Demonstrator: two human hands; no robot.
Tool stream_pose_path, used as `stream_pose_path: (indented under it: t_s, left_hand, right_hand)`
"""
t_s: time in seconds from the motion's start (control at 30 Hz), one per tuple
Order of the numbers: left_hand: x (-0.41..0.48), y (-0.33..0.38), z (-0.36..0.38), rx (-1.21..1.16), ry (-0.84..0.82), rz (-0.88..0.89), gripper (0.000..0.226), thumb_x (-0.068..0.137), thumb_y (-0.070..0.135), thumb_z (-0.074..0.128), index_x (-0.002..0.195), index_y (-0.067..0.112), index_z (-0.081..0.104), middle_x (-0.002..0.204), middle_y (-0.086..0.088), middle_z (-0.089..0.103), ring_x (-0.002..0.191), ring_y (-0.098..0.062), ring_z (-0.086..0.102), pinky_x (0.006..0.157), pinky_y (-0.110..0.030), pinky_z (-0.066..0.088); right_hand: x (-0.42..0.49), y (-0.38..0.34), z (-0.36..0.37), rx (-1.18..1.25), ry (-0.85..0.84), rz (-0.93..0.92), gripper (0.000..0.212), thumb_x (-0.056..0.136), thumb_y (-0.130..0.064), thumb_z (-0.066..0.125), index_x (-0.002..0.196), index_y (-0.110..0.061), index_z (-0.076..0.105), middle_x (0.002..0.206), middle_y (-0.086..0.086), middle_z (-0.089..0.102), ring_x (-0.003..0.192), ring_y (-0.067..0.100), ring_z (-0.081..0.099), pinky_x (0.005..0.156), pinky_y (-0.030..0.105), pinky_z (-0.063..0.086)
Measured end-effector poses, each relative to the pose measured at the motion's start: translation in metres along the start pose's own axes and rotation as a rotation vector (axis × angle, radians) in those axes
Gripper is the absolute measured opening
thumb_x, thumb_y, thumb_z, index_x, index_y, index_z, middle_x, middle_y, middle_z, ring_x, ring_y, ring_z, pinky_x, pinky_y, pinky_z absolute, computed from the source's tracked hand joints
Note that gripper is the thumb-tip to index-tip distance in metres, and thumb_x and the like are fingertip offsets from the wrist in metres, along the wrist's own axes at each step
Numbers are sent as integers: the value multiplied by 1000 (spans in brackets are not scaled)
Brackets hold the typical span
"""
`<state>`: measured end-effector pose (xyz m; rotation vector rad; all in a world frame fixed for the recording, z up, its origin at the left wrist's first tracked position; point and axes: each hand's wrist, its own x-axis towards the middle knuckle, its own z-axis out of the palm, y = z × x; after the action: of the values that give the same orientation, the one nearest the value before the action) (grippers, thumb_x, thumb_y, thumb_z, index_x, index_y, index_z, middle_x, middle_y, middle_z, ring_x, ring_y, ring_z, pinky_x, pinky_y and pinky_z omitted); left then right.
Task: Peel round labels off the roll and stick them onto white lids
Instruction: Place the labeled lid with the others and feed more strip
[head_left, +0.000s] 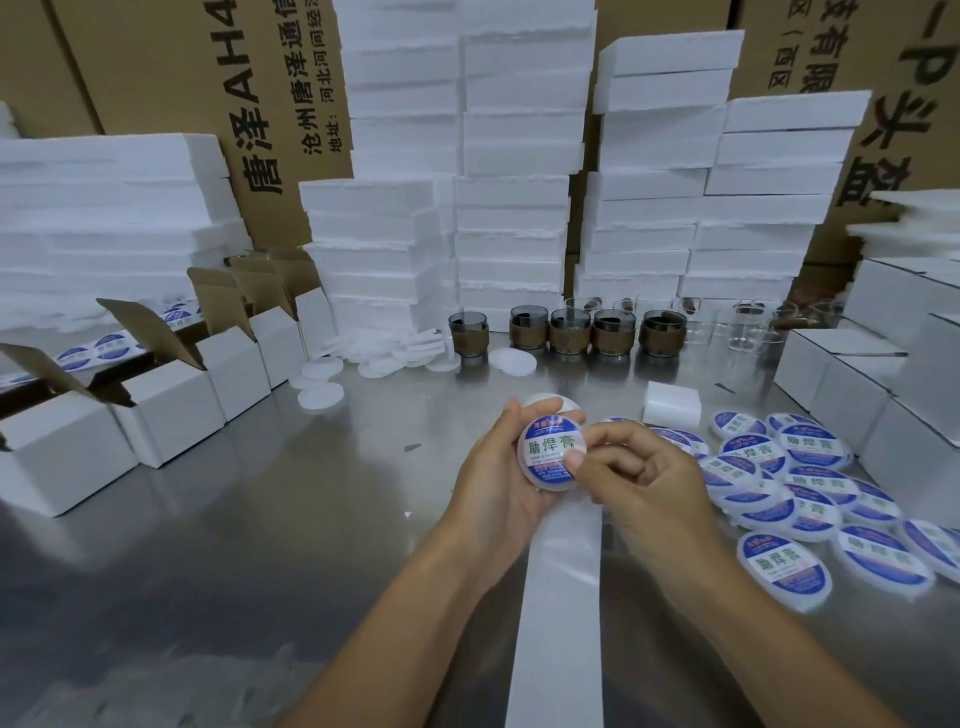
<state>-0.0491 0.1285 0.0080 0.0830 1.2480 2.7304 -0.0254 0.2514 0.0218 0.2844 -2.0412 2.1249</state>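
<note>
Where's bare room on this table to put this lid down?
Bare steel table lies between the open white boxes and the backing strip, left of your left hand. Crowded: labelled lids right of the strip, blank lids and cups at the back.

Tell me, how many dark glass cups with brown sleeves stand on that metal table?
5. In one row at the back of the metal table, below the white foam stacks: leftmost dark glass cup with brown sleeve, second, middle, fourth, rightmost. Others may hide behind.
</note>
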Motion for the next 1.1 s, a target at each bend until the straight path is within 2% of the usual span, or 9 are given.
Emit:
stream_pose_path:
  t_s: [0.07, 0.13, 0.23, 0.4, 0.5, 0.63, 0.77, 1.1]
  left_hand:
    - [-2, 1, 2, -2, 8, -16, 43, 98, 38, 34, 107, 5, 61, 116, -19, 64, 104, -31, 61, 90, -42, 50]
    - [-2, 1, 3, -7, 6, -24, 44, 98, 39, 33, 107, 5, 60, 118, -20, 63, 106, -33, 59, 85, -40, 53]
    - [-3, 1, 4, -1, 3, -24, 44, 98, 39, 33, 108, 5, 59, 116, -19, 63, 102, -31, 60, 77, -35, 56]
    - [-4, 1, 5, 41, -4, -18, 40, 97, 36, 36, 106, 7, 61, 113, -17, 64, 96, -27, 62, 79, -36, 53]
    - [-5, 3, 6, 35, -58, 1, 29, 86, 25, 50, 104, 7, 62, 110, -17, 65, 90, -26, 64, 72, -34, 54]
    - [-5, 2, 4, 77, -92, 31, 26, 89, -2, 45, 109, 5, 59, 111, -19, 63, 87, -27, 62, 59, -30, 54]
    - [-4, 0, 3, 146, -91, 79, 27, 90, -5, 46, 107, 9, 61, 110, -15, 66, 89, -24, 65, 67, -28, 57]
    - [-5, -1, 4, 181, -94, 115, 29, 92, -7, 44, 105, 12, 62, 109, -11, 66, 90, -23, 65, 69, -27, 57]
  right_hand:
    - [0, 0, 0, 23, 28, 19, 9, 77, -5, 70, 82, -10, 65, 69, 5, 71, 59, 5, 64, 62, 18, 52]
    - [1, 0, 0, 34, 44, 40, 10, 75, -5, 72, 82, -8, 64, 67, 7, 70, 52, 5, 61, 58, 16, 51]
    - [2, 0, -1, 24, 46, 57, 12, 74, -5, 73, 81, -6, 63, 65, 9, 70, 48, 9, 58, 55, 18, 52]
    - [2, 0, -2, -11, 49, 66, 13, 72, -6, 74, 79, -6, 63, 62, 7, 69, 45, 10, 58, 52, 17, 52]
    - [3, -1, -1, -21, 46, 70, 14, 73, -6, 74, 79, -5, 62, 63, 6, 70, 43, 10, 58, 50, 16, 52]
    - [2, -1, -2, -9, 37, 67, 14, 74, -5, 73, 80, -4, 61, 62, 9, 69, 42, 13, 57, 50, 19, 52]
    - [2, 1, -3, -7, 35, 63, 12, 76, -4, 72, 80, -4, 61, 61, 10, 68, 42, 14, 58, 49, 19, 51]
    - [1, -1, -2, 9, 41, 55, 12, 76, -5, 72, 77, -5, 59, 58, 5, 69, 41, 13, 58, 48, 17, 51]
